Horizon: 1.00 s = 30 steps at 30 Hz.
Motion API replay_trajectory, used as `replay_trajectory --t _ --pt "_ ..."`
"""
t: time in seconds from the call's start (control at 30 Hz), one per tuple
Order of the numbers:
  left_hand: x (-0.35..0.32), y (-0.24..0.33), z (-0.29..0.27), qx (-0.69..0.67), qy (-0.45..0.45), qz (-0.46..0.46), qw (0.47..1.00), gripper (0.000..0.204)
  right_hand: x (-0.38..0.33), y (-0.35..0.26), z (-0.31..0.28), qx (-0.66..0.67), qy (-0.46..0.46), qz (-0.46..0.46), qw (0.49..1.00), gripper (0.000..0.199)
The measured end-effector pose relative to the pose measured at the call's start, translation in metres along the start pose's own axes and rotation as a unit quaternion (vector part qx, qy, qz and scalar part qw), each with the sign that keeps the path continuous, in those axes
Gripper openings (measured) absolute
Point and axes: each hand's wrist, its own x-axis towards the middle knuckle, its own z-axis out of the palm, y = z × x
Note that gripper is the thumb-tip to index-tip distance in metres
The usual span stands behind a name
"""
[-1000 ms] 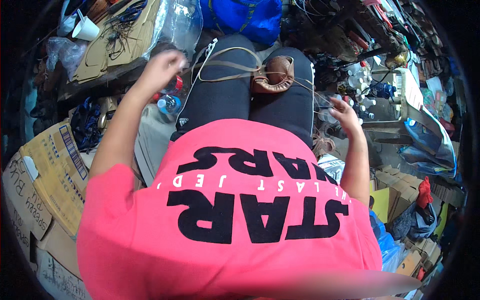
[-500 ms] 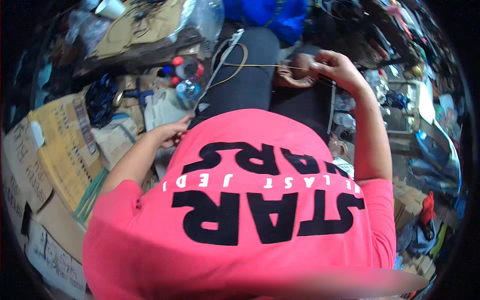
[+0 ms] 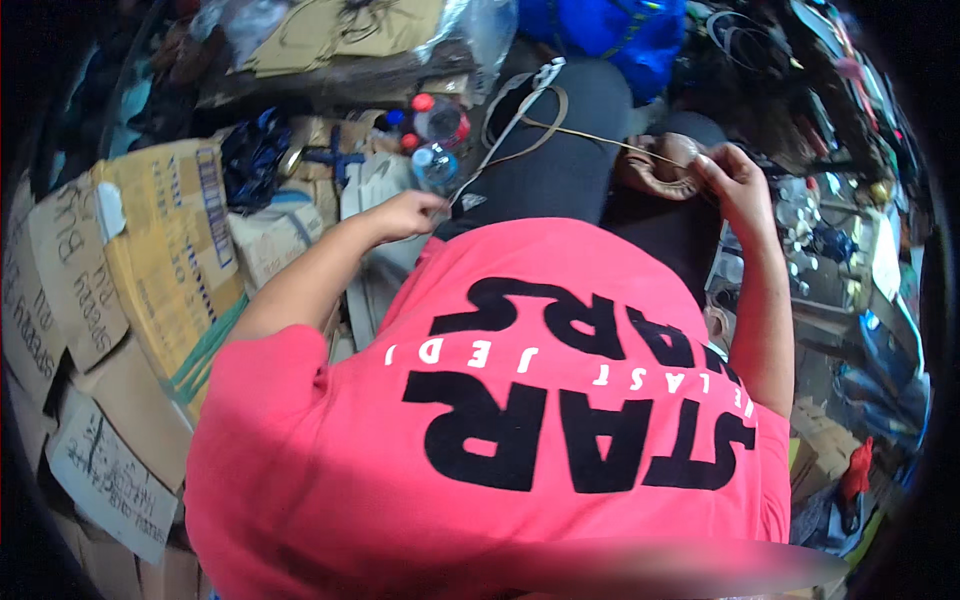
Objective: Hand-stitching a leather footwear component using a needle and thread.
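Observation:
My left hand (image 3: 408, 215) is beside my left thigh, its fingers closed at the lower end of a thin white strip (image 3: 508, 130). That strip slants across my dark-trousered leg. Near my right knee, my right hand (image 3: 735, 182) pinches a thin tan cord (image 3: 590, 136), which runs taut to the left toward a loose loop on the other leg. Under the cord, on the right knee, rests a brown curved piece (image 3: 660, 172) that looks like a leather shoe part. My right fingers partly cover its right edge.
On the left stand cardboard boxes (image 3: 160, 240) and plastic bottles (image 3: 436, 165) with red and blue caps. Ahead is a bright blue bag (image 3: 610, 35), next to a low table with brown sheets (image 3: 345, 35). Cluttered shelving (image 3: 810, 240) holds small items at the right.
The whole view has shifted, so the scene sits further right. My left hand has risen forward along the thigh. My right hand has come slightly nearer to me, still pinching the cord.

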Motion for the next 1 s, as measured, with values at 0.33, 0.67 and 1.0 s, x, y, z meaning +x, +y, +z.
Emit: replay_trajectory --t 0.33,0.67,1.0 --pt "0.078 0.217 -0.001 0.158 0.235 0.374 0.883 0.026 -0.026 -0.018 0.0 -0.06 -0.083 0.005 0.995 0.029" --pt "0.163 0.275 0.061 0.142 0.1 0.375 0.91 0.026 -0.085 -0.021 -0.052 0.079 0.042 -0.007 0.996 0.024" --pt "0.161 0.291 0.032 -0.08 -0.191 0.238 0.949 0.023 -0.065 -0.02 -0.014 -0.12 0.057 -0.09 0.987 0.017"
